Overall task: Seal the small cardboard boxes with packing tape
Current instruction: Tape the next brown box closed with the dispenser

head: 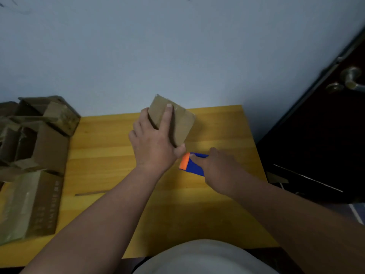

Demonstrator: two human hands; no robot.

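Observation:
A small brown cardboard box [180, 123] is tilted up above the far middle of the yellow wooden table [110, 147]. My left hand [153, 143] grips it, index finger stretched along its top face, thumb at its near corner. Just below the box, my right hand [219, 171] holds a blue tape dispenser with an orange front edge [190, 164], which sits close to the box's near corner. The tape roll itself is hidden by my right hand.
Several open and stacked cardboard boxes [33, 155] crowd the table's left side. A thin strip [90, 193] lies on the table near my left forearm. A dark door with a metal handle [349, 79] stands at the right, a pale wall behind.

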